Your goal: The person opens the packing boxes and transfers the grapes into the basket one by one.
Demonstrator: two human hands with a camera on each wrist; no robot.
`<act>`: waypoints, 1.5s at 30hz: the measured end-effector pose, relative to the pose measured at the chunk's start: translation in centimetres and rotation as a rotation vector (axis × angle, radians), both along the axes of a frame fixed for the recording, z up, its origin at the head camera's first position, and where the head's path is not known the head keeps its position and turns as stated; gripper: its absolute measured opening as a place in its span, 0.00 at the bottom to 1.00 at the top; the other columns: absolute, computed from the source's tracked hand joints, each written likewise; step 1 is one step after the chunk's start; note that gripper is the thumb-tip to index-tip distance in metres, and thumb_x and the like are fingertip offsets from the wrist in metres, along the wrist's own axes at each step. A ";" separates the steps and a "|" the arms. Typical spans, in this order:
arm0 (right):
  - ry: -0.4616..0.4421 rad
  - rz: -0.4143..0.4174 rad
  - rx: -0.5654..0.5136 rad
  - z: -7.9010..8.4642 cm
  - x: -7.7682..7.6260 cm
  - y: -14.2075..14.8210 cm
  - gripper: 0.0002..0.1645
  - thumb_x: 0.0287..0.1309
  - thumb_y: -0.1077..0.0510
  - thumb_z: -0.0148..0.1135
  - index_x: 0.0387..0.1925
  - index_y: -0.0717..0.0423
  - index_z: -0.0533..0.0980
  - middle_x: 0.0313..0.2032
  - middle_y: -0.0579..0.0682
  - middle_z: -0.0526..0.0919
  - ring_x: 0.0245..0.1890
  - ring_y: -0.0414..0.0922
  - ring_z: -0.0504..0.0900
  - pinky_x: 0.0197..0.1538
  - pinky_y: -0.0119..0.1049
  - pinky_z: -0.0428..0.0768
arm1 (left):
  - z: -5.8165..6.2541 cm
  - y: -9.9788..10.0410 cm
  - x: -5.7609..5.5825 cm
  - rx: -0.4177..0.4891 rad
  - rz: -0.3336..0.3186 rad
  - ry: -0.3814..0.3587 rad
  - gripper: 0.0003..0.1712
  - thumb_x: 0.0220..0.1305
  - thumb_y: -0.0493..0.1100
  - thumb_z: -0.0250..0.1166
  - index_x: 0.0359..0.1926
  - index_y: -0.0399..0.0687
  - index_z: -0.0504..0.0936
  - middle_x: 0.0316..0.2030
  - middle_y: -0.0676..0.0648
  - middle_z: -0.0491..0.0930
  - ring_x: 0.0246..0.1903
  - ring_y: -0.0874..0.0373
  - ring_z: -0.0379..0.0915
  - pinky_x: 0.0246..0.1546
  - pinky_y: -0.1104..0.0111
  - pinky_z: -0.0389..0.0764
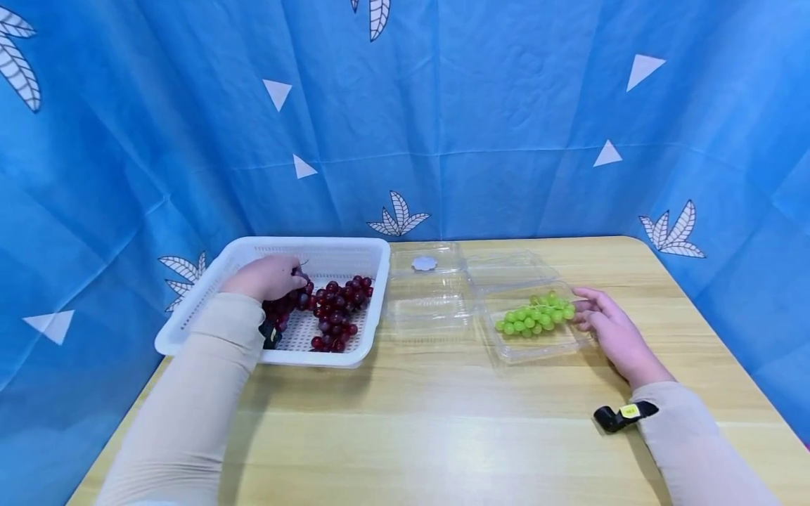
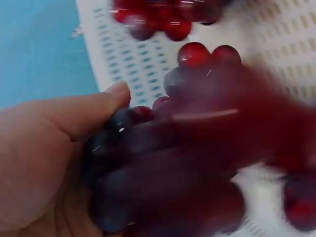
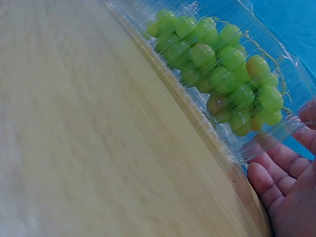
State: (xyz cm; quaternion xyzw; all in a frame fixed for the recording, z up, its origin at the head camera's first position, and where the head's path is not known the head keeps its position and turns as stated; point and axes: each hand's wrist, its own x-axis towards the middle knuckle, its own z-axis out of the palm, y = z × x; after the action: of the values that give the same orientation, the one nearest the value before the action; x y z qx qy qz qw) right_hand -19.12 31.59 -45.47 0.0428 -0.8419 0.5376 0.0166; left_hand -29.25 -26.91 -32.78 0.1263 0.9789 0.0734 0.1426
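Note:
In the head view, my left hand (image 1: 268, 277) is inside a white plastic basket (image 1: 380, 309) and grips a bunch of dark red grapes (image 1: 281, 309). The left wrist view shows the left thumb (image 2: 106, 106) against those grapes (image 2: 163, 163), partly blurred. A second red bunch (image 1: 338, 309) lies beside it in the basket. My right hand (image 1: 610, 330) rests at the right side of a clear plastic box (image 1: 519, 351), its fingers loosely bent against the wall. Inside that box lies a bunch of green grapes (image 1: 534, 316); their stem shows in the right wrist view.
Between the basket and the box of green grapes stands another clear plastic container (image 1: 430, 309), whose raised lid (image 1: 443, 256) bears a pale label. The box's own clear lid (image 1: 509, 269) lies folded back. A blue patterned curtain (image 1: 506, 105) hangs behind the wooden table (image 1: 411, 436).

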 end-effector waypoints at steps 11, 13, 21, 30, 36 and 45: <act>0.042 0.001 0.001 0.2 0.2 0.0 0.30 0.75 0.64 0.32 0.76 0.63 0.56 0.61 0.67 0.71 0.49 0.42 0.78 0.47 0.25 0.78 | -1.0 -0.6 -0.2 0.041 0.025 -0.033 0.31 0.72 0.66 0.55 0.47 0.39 0.77 0.37 0.41 0.79 0.35 0.48 0.75 0.36 0.53 0.76; 0.039 0.005 -0.002 0.2 0.2 0.1 0.30 0.75 0.64 0.32 0.76 0.62 0.56 0.61 0.67 0.70 0.49 0.43 0.77 0.47 0.26 0.78 | -1.0 -0.7 -0.3 0.033 0.024 -0.032 0.34 0.75 0.65 0.50 0.51 0.37 0.77 0.41 0.39 0.80 0.38 0.47 0.76 0.41 0.50 0.77; 0.018 0.008 -0.008 0.2 0.1 0.0 0.31 0.75 0.64 0.31 0.77 0.62 0.54 0.63 0.67 0.69 0.50 0.45 0.76 0.47 0.26 0.78 | -1.2 -0.8 -0.3 0.049 0.028 -0.028 0.18 0.78 0.53 0.52 0.38 0.42 0.74 0.30 0.44 0.75 0.26 0.52 0.70 0.31 0.58 0.72; -0.009 0.008 0.010 0.2 0.1 -0.3 0.32 0.74 0.64 0.32 0.77 0.60 0.55 0.63 0.67 0.69 0.52 0.47 0.76 0.47 0.26 0.77 | -0.5 -0.2 0.1 0.052 0.060 0.170 0.17 0.77 0.51 0.53 0.32 0.45 0.72 0.25 0.45 0.73 0.26 0.50 0.70 0.28 0.57 0.71; -0.038 0.004 0.018 0.0 0.3 -0.1 0.32 0.75 0.63 0.32 0.77 0.59 0.54 0.64 0.66 0.68 0.53 0.48 0.75 0.48 0.26 0.77 | 1.6 3.4 1.3 0.042 0.008 0.301 0.14 0.75 0.51 0.56 0.36 0.46 0.76 0.29 0.46 0.77 0.29 0.50 0.73 0.30 0.57 0.73; -0.002 0.009 0.004 -0.1 0.1 -0.2 0.32 0.75 0.64 0.32 0.77 0.61 0.54 0.63 0.68 0.69 0.51 0.45 0.76 0.48 0.26 0.77 | 4.7 11.5 6.5 0.066 -0.228 0.483 0.14 0.73 0.53 0.60 0.44 0.49 0.80 0.37 0.50 0.79 0.35 0.53 0.73 0.37 0.57 0.78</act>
State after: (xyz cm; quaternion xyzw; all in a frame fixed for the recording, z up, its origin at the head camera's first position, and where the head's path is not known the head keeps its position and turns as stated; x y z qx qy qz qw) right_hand -19.01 31.44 -45.58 0.0461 -0.8429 0.5359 0.0132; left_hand -22.79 -15.36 -28.05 0.2541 0.9611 0.0562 -0.0919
